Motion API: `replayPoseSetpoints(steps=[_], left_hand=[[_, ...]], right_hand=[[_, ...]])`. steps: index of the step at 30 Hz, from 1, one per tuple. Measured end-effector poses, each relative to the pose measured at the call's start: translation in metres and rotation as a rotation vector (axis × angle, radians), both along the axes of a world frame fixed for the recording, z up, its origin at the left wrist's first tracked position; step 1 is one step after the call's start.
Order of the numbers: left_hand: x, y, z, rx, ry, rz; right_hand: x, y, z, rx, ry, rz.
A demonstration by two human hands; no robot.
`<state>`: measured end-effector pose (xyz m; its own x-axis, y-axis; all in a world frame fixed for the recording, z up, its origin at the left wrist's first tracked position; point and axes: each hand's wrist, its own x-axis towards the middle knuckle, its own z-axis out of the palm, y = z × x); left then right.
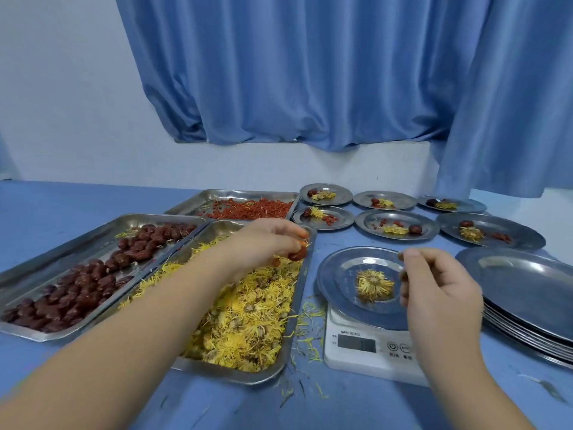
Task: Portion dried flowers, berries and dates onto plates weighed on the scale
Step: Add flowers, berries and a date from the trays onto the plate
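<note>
In the middle of the frame our left hand (263,240) pinches a red date (297,253) above the flower tray (235,375). To the right, our right hand (437,287) is curled beside the flower (375,285) on the plate (333,274) upon the scale (341,363); we cannot tell if it holds something. All stands on a blue table (93,197) before blue curtains (310,72).

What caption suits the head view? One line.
Left hand holds a date above the flower tray; one dried flower lies on the plate on the scale.

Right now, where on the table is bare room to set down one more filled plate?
Bare table lies far left, behind the date tray, and along the near edge before the flower tray and scale, amid stray petals. The right is crowded: the plate stack, and six filled plates behind the scale.
</note>
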<state>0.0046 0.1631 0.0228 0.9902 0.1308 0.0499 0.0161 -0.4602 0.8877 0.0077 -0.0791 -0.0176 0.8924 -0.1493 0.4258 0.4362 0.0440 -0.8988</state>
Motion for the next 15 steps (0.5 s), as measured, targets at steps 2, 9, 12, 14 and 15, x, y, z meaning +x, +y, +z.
replayPoseSetpoints(steps=[2, 9, 12, 14, 15], left_hand=[[0.01, -0.029, 0.0, 0.085, -0.005, -0.053], [0.037, -0.077, -0.012, 0.201, -0.004, -0.032], [0.041, -0.078, -0.015, 0.24, -0.011, 0.005], [0.041, -0.074, -0.011, 0.233, -0.035, 0.014], [0.04, -0.07, -0.007, 0.229, -0.047, 0.019]], right_hand=[[0.005, -0.006, 0.003, 0.071, 0.047, -0.028], [0.006, -0.012, 0.006, 0.055, 0.067, -0.027], [0.005, -0.01, 0.006, 0.02, 0.064, -0.002], [0.005, -0.01, 0.007, 0.022, 0.07, 0.008], [0.005, -0.01, 0.008, 0.024, 0.074, 0.014]])
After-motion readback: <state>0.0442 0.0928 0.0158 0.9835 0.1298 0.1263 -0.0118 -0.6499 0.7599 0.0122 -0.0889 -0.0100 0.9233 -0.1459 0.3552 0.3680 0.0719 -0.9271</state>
